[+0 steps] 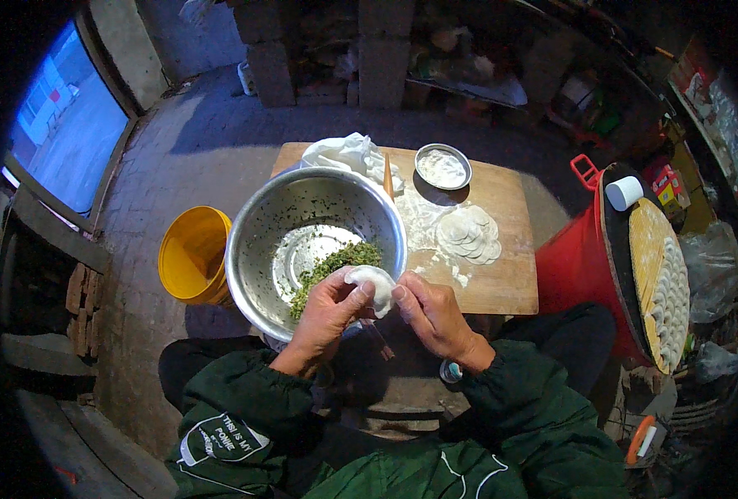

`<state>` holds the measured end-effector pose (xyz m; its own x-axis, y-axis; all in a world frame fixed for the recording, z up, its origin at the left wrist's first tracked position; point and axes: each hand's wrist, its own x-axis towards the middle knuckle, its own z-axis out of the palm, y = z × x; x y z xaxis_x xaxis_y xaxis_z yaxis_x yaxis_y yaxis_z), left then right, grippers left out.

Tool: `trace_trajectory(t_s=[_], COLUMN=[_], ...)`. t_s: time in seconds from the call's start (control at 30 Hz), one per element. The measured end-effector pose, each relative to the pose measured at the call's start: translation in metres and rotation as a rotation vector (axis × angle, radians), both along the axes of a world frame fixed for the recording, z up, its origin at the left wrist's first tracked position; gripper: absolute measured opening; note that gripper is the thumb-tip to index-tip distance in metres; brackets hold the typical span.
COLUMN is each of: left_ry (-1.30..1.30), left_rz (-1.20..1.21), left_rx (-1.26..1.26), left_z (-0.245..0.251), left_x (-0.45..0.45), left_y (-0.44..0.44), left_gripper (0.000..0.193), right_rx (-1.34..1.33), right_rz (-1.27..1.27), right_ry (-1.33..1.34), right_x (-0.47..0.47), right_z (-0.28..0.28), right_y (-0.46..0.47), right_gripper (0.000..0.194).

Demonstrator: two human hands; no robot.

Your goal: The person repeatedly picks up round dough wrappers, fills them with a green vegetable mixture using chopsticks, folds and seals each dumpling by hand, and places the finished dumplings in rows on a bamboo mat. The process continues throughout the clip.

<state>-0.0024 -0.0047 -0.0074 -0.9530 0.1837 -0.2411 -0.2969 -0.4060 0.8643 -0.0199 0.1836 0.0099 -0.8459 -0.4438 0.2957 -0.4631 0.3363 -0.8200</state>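
Observation:
A folded, half-moon dumpling is held above the near rim of a large steel bowl. My left hand grips it with the thumb on its face. At the dumpling's right edge, the fingertips of my right hand pinch the dough. Chopped green filling lies heaped against the near right side of the bowl. To the bowl's right, a stack of round dough wrappers rests on the floured wooden board. Whether filling shows inside the dumpling is hidden.
A small metal bowl of flour, a white cloth or bag and a wooden rolling pin are on the board. Left stands a yellow bucket. Finished dumplings line a round tray atop a red barrel at right.

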Motion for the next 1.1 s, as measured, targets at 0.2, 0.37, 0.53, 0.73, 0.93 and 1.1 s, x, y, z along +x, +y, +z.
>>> trace_trajectory(t_s=[0.2,0.37,0.53,0.73,0.93,1.1], left_ry=[-0.011,-0.036,-0.025,-0.036,-0.032,0.03], left_rz=[-0.041,-0.066,-0.131,-0.125,-0.188,-0.199], left_rx=[-0.01,-0.032,-0.096,-0.055,-0.15,-0.176], left_z=[0.002,0.004,0.006,0.007,0.011,0.012], left_x=[0.0,-0.002,-0.001,-0.002,0.0,-0.001], left_y=[-0.001,-0.003,-0.005,-0.003,-0.006,-0.006], left_gripper=[0.029,0.028,0.027,0.027,0.027,0.028], right_rx=[-0.023,0.023,0.031,0.018,0.09,0.094], right_rz=[-0.003,-0.016,-0.022,-0.004,-0.02,-0.014], right_ry=[0.017,-0.071,0.034,0.072,0.118,0.144], right_x=[0.004,0.001,0.002,0.0,0.001,0.001], right_z=[0.0,0.002,0.002,0.005,0.009,0.01], right_y=[-0.002,0.003,0.002,0.004,0.004,0.005], right_gripper=[0.019,0.018,0.017,0.015,0.013,0.011])
